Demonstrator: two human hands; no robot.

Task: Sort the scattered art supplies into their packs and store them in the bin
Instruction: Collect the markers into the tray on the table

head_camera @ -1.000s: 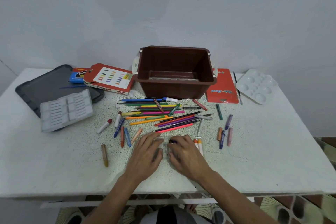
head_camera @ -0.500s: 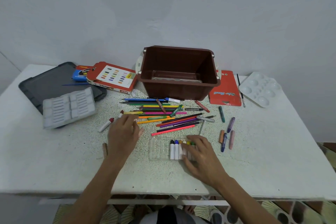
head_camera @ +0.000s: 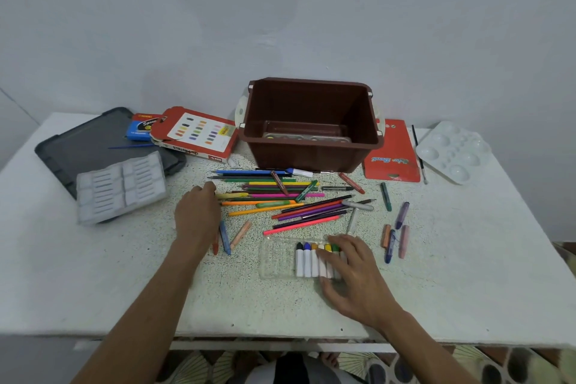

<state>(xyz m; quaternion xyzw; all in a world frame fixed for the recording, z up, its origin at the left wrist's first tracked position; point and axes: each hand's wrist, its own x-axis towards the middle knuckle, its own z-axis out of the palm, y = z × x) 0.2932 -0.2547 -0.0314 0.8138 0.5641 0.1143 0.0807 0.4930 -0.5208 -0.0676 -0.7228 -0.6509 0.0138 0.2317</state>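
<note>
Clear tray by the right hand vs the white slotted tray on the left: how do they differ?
The clear tray is see-through; the white tray is opaque. The clear tray holds a row of crayons; the white tray's slots look empty. The right hand rests on the clear tray's crayons; no hand touches the white tray, which lies partly on a dark lid. Both are plastic inserts outside the bin.

Bin (head_camera: 311,153) behind scattered pencils (head_camera: 280,196), clear tray (head_camera: 277,262) in front, palette (head_camera: 452,150) far right
</note>
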